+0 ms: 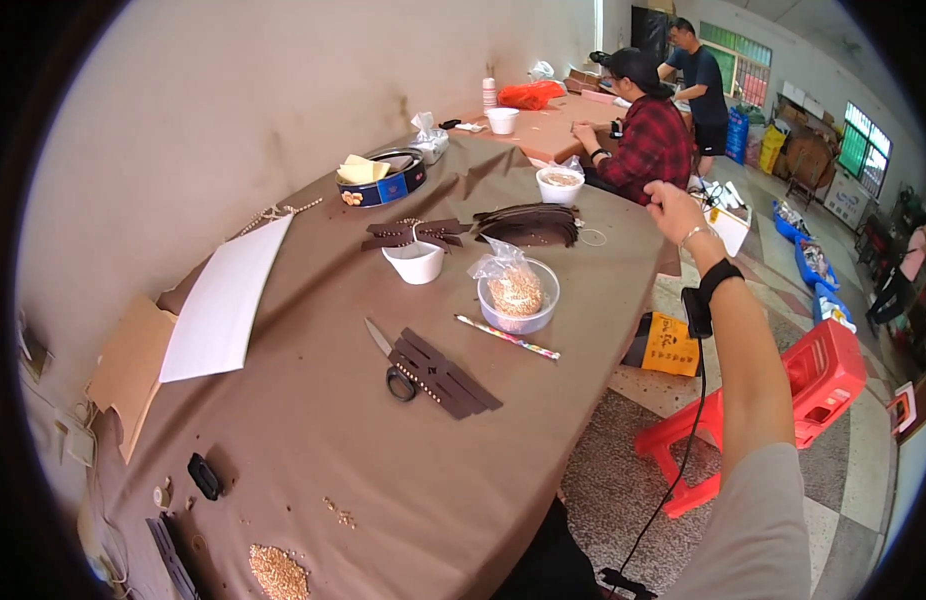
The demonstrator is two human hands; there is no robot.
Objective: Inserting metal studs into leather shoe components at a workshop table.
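Observation:
My right hand [675, 212] is raised off the table's right edge, its fingers curled in. Whether anything is in them is hidden. A bracelet and a black strap with a small device [697, 312] and cable circle that wrist. My left hand is out of view. On the brown-covered table lie scissors [401, 384], partly under slotted dark brown strips [438, 375] edged with gold beads. Beyond them stands a clear tub [519, 318] holding a bag of gold beads [515, 290]. A patterned stick [507, 338] rests beside the tub. More dark strips [528, 224] lie bundled farther back.
White cups [413, 264] and a round tin [381, 188] stand farther back. White board [226, 305] leans over cardboard at left. Loose gold beads [278, 572] lie near the front. A red stool [823, 385] stands right. Two people work at the far table [543, 125].

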